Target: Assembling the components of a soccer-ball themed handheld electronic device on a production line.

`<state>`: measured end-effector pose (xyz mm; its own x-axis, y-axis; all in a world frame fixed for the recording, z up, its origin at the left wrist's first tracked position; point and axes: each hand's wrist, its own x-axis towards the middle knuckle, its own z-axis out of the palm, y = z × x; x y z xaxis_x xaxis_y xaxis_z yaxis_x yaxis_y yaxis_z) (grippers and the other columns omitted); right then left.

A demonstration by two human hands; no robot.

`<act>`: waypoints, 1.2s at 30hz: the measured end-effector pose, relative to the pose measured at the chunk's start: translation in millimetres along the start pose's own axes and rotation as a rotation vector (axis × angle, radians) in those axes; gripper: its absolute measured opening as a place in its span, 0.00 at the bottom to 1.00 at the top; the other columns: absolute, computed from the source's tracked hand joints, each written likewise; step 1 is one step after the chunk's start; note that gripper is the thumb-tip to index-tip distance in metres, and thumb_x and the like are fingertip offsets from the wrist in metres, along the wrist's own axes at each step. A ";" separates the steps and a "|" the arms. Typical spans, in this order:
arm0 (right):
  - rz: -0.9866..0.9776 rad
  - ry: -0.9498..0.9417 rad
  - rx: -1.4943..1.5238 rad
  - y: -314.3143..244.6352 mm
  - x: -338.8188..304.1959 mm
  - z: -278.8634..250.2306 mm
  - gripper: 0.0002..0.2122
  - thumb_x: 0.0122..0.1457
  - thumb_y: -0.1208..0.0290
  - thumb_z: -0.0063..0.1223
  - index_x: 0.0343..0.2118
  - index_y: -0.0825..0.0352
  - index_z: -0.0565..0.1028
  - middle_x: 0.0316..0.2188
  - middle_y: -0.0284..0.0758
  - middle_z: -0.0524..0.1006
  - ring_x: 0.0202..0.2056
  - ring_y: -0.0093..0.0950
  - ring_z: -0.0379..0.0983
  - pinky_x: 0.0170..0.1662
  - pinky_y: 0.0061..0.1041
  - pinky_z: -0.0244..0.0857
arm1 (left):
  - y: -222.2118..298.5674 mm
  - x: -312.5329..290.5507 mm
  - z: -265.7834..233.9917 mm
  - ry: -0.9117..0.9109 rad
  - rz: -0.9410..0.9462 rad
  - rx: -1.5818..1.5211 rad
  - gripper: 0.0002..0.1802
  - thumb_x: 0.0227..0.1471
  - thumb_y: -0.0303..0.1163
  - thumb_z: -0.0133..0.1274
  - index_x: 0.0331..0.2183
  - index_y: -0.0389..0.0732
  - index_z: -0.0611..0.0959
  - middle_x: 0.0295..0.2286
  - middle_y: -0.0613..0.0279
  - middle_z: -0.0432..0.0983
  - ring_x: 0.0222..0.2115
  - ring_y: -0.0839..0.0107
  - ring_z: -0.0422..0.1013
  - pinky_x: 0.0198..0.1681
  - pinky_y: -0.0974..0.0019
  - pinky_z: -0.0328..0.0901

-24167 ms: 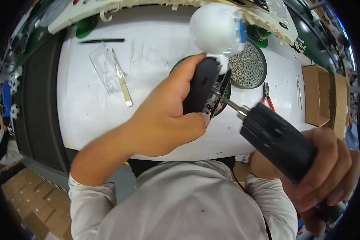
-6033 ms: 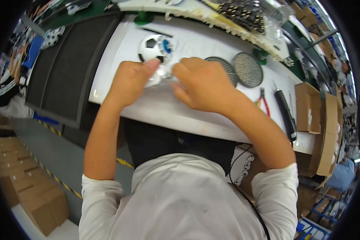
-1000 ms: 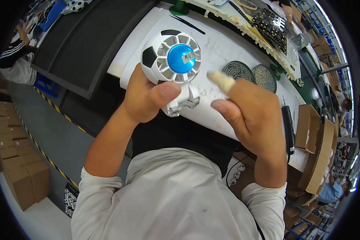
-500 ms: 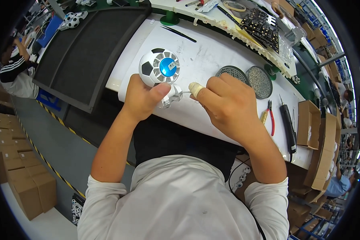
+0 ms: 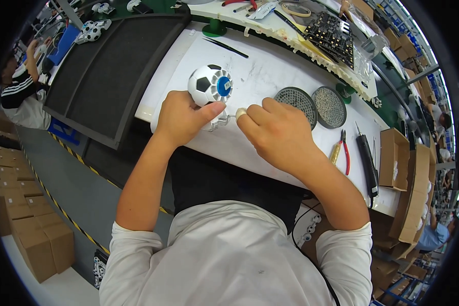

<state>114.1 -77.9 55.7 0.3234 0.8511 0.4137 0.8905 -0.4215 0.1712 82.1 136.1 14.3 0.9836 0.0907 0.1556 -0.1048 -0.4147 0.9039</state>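
In my left hand (image 5: 181, 118) is a white-and-black football-shaped device (image 5: 205, 85) with a round blue disc on its right side. My fingers wrap round its lower part, the thumb pressed across it. A clear or white base piece (image 5: 217, 121) shows under the thumb. My right hand (image 5: 278, 131) is curled closed just to the right, a pale wrap on one finger. A thin metal rod (image 5: 230, 116) runs from the base piece into its fingers. The fist hides the rod's other end, so I cannot tell its kind.
Two round dishes lie right of my hands, one dark (image 5: 297, 102), one filled with small parts (image 5: 330, 107). Red-handled pliers (image 5: 346, 153) and a black pen-shaped tool (image 5: 366, 163) lie nearer. Tweezers (image 5: 225, 47) are beyond. A dark tray (image 5: 112, 71) stands left, cardboard boxes (image 5: 394, 158) right.
The football-shaped device has turned, its blue disc now facing more to the right. My right hand has shifted slightly left, still closed at the rod.
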 end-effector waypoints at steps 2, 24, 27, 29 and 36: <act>-0.024 -0.080 0.010 4.9 0.6 8.1 0.06 0.44 0.75 0.53 0.27 0.64 0.74 0.22 0.28 0.70 0.26 0.26 0.68 0.25 0.25 0.66 | -3.6 6.0 3.5 0.022 -0.001 0.216 0.30 0.41 0.58 0.59 0.22 0.35 0.84 0.18 0.54 0.78 0.22 0.66 0.76 0.26 0.66 0.66; 0.087 -0.189 0.130 16.3 18.7 89.2 0.09 0.55 0.72 0.45 0.28 0.70 0.76 0.27 0.41 0.77 0.29 0.38 0.76 0.31 0.35 0.71 | -28.0 36.1 19.1 0.426 0.431 0.854 0.32 0.34 0.60 0.62 0.11 0.37 0.77 0.14 0.56 0.70 0.21 0.55 0.66 0.26 0.56 0.60; 0.049 -0.182 0.105 16.4 15.8 87.5 0.07 0.52 0.73 0.46 0.28 0.70 0.75 0.26 0.40 0.76 0.29 0.36 0.75 0.29 0.34 0.71 | -29.3 34.8 19.8 0.418 0.428 0.851 0.32 0.35 0.60 0.62 0.11 0.37 0.76 0.15 0.55 0.71 0.21 0.55 0.66 0.26 0.55 0.60; 0.032 -0.182 0.099 16.1 15.3 88.0 0.06 0.51 0.73 0.47 0.27 0.70 0.74 0.26 0.39 0.76 0.29 0.36 0.75 0.28 0.33 0.71 | -30.9 33.8 19.0 0.407 0.422 0.851 0.32 0.36 0.60 0.61 0.11 0.37 0.76 0.15 0.55 0.71 0.21 0.54 0.66 0.26 0.55 0.60; 0.030 -0.195 0.137 22.5 14.7 88.6 0.07 0.51 0.72 0.47 0.26 0.69 0.75 0.25 0.41 0.76 0.30 0.37 0.76 0.30 0.35 0.71 | -36.4 41.5 21.9 0.490 0.455 0.903 0.30 0.38 0.58 0.60 0.12 0.38 0.78 0.14 0.56 0.72 0.19 0.56 0.69 0.28 0.56 0.61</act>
<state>167.2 -47.1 -13.6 0.3946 0.8885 0.2342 0.9102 -0.4129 0.0332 129.9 135.1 -20.9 0.6963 0.0273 0.7172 -0.0989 -0.9861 0.1336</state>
